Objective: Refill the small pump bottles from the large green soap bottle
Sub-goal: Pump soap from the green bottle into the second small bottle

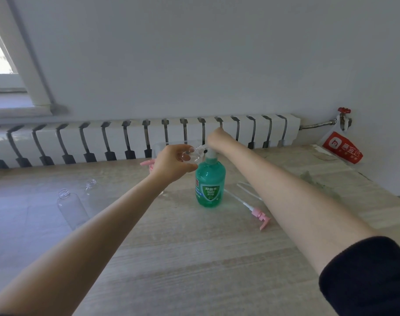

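Wooden surface (194, 258), green bottle (210, 185) beneath right hand (219, 139)

Left arm: bare forearm (91, 236), stretched almost straight from the lower left toward the middle.
Left hand (171, 163): thumb underneath, fingers curled over the top, gripping a small clear plastic bottle (191, 156) that is tipped on its side.
Right arm: bare forearm (285, 192) reaching in from the lower right, with a black sleeve (367, 277) pushed up near the elbow.
Right hand (218, 139): wrist bent down, back of the hand up, resting on the white pump (210, 153) of a large green plastic soap bottle (210, 185). Its fingers fold over the far side, so the grip is hidden.
Hands: near each other but apart, the right higher.
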The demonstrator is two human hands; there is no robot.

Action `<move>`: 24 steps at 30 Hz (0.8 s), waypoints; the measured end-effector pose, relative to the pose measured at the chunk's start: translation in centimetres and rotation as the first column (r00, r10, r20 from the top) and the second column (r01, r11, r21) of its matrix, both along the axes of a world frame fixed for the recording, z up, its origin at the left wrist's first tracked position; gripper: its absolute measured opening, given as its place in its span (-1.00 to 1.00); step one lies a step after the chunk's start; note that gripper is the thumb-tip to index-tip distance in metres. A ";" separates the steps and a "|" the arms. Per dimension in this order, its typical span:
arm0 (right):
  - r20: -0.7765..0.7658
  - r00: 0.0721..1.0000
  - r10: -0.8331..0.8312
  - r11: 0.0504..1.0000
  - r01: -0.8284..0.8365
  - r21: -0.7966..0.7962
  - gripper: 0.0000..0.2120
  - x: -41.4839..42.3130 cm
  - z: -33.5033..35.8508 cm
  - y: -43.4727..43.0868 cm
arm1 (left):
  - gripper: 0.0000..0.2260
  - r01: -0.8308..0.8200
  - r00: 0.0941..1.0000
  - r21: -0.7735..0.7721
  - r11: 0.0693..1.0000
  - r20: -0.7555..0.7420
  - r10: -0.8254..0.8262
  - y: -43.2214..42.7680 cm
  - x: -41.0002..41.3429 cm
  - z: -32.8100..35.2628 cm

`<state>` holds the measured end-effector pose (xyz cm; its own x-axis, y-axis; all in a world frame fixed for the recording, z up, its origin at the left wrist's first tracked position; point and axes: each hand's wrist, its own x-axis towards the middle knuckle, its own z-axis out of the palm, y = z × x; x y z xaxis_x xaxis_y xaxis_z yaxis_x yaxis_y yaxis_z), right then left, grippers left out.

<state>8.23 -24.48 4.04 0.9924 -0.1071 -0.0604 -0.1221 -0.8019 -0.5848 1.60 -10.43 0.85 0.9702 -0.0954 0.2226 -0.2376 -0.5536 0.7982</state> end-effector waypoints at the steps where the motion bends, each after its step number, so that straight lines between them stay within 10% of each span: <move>1: -0.008 1.000 -0.012 1.000 0.012 -0.009 -0.64 -0.3 0.5 0.2 | -0.58 0.004 1.000 -0.013 1.000 -0.004 -0.004 0.0 0.0 0.1; 24: -0.005 1.000 0.008 0.983 -0.009 -0.183 -0.59 -1.1 1.2 0.8 | -0.54 0.005 1.000 -0.037 0.999 -0.011 -0.005 0.0 -0.3 -0.1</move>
